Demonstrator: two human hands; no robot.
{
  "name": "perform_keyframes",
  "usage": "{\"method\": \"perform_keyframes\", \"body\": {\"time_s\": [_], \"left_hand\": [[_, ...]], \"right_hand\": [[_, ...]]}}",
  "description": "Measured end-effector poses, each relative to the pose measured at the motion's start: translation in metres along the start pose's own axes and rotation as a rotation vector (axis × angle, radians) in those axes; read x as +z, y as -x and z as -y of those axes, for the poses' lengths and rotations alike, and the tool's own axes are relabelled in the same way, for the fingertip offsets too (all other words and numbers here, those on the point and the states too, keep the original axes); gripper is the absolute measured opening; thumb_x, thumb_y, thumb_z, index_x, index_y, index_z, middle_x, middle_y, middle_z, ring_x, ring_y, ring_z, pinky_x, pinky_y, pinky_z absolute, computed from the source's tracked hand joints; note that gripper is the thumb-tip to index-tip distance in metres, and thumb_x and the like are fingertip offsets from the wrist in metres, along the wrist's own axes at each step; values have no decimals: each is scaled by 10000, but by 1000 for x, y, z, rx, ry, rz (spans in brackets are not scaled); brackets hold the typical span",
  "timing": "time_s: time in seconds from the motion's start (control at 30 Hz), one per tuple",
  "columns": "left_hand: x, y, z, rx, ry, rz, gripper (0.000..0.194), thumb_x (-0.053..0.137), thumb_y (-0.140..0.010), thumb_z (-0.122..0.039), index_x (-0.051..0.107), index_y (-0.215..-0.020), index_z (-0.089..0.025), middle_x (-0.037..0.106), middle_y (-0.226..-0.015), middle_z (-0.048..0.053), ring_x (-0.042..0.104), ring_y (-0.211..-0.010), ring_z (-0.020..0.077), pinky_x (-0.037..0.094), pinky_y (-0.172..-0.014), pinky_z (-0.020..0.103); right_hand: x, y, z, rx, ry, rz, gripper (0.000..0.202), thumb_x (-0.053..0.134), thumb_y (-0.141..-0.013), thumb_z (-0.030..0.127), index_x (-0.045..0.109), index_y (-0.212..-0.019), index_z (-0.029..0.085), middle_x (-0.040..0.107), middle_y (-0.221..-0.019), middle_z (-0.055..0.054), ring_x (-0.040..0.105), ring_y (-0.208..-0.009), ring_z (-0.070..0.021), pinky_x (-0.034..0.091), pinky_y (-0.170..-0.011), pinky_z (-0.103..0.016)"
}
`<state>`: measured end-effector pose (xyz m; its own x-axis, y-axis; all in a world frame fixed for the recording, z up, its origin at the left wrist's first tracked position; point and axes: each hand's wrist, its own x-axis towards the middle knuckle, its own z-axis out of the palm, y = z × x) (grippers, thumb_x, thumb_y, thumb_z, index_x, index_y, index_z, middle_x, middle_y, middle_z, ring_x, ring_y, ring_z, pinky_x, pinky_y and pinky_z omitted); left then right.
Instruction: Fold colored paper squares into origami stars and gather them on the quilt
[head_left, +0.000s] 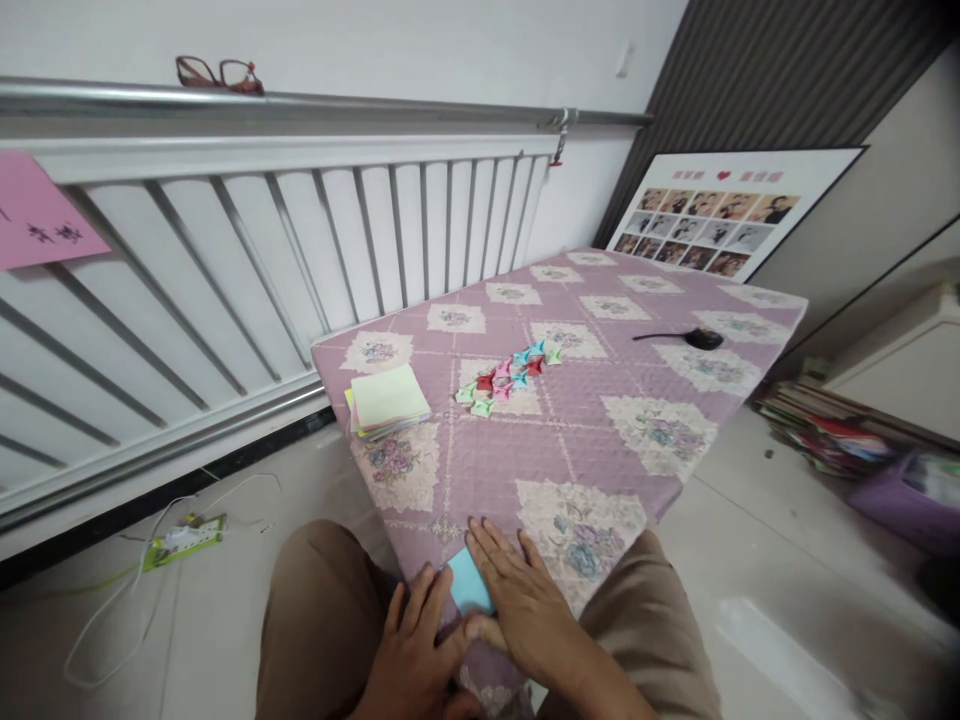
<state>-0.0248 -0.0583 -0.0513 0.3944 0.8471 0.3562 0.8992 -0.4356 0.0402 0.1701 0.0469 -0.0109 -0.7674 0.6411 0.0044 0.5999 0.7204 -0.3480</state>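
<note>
A folded piece of light blue paper (469, 584) lies on the near corner of the cloth-covered table (517, 450). My right hand (525, 600) rests flat along its right side, fingers stretched forward and partly over the paper. To the left of the paper is my left hand (416, 645), its fingers extended and the fingertips at the paper's edge. Both thumbs come close together at the near edge, where the hands hide part of the sheet. Farther up the table sit several small folded paper pieces (503, 369) in green, red, pink and blue.
A stack of pastel paper sheets (390, 400) lies at the table's left edge. A black ladle-like utensil (703, 339) rests at the far right. Behind are a white radiator (405, 220), glasses (219, 75) on a pipe, and a photo board (697, 220). A power strip (184, 540) lies on the floor.
</note>
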Motion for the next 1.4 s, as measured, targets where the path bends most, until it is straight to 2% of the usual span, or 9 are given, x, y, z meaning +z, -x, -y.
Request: {"method": "perform_keyframes", "body": {"time_s": [0.13, 0.3, 0.4, 0.57, 0.73, 0.9, 1.03, 1.23, 1.4], "left_hand": [[0, -3, 0, 5, -69, -72, 752, 416, -742, -784, 427, -1358, -353, 441, -1388, 156, 329, -1285, 366, 340, -926, 494], [-2, -4, 1, 32, -129, -55, 680, 456, -789, -703, 397, -1376, -364, 474, -1346, 168, 309, -1298, 352, 362, -893, 474], [0, -3, 3, 25, -117, -48, 699, 439, -782, -724, 391, -1380, -365, 476, -1345, 170, 313, -1292, 362, 368, -885, 480], [4, 1, 6, 56, -47, 1, 754, 463, -776, -718, 340, -1416, -338, 435, -1391, 182, 340, -1277, 390, 379, -887, 500], [4, 2, 1, -14, 18, 84, 732, 465, -774, -719, 348, -1404, -365, 382, -1433, 186, 333, -1282, 421, 396, -868, 561], [-2, 0, -3, -83, 109, 193, 735, 512, -765, -694, 336, -1406, -378, 266, -1501, 174, 287, -1309, 446, 379, -891, 608], [-4, 0, -3, -83, 128, 189, 720, 491, -783, -689, 331, -1410, -374, 231, -1510, 185, 278, -1311, 457, 383, -884, 620], [0, 4, -3, -80, 102, 149, 735, 545, -770, -661, 326, -1410, -376, 213, -1512, 186, 261, -1319, 447, 381, -898, 624], [-1, 3, -6, -97, 126, 130, 726, 585, -763, -623, 353, -1400, -364, 209, -1515, 174, 254, -1322, 447, 382, -907, 634]], "right_hand": [[3, 5, -1, -16, 25, -6, 847, 498, -842, 607, 85, -1480, 234, 182, -1526, -121, 202, -1400, -308, 116, -1108, -588], [15, 26, 5, -100, -23, 62, 983, 640, -758, 571, 46, -1479, 266, 234, -1516, -97, 239, -1385, -328, 97, -1114, -588], [13, 28, 5, -35, -53, 112, 983, 680, -746, 503, 63, -1478, 275, 219, -1521, -85, 226, -1391, -321, 124, -1112, -578], [-10, 5, -7, 141, -54, 84, 766, 569, -834, 499, 208, -1467, 265, 222, -1525, -68, 173, -1408, -304, 108, -1105, -580], [-30, -19, -12, 289, -69, 18, 514, 515, -864, 439, 468, -1347, 269, 361, -1482, -63, 254, -1383, -274, 220, -1068, -504], [-28, -26, 4, 304, -111, 24, 463, 586, -788, 299, 538, -1249, 286, 370, -1476, -54, 247, -1376, -274, 145, -1072, -528], [-29, -29, 8, 256, -142, -11, 412, 615, -740, 243, 579, -1151, 255, 420, -1428, -68, 289, -1339, -267, 216, -1041, -448], [-44, -43, 6, 233, -304, 32, 227, 630, -656, 143, 626, -880, 179, 613, -1007, -76, 527, -967, -225, 353, -838, -318], [-47, -50, 0, 200, -474, 103, 164, 639, -636, 133, 649, -789, 190, 614, -745, 13, 528, -692, -141, 365, -644, -240]]}}
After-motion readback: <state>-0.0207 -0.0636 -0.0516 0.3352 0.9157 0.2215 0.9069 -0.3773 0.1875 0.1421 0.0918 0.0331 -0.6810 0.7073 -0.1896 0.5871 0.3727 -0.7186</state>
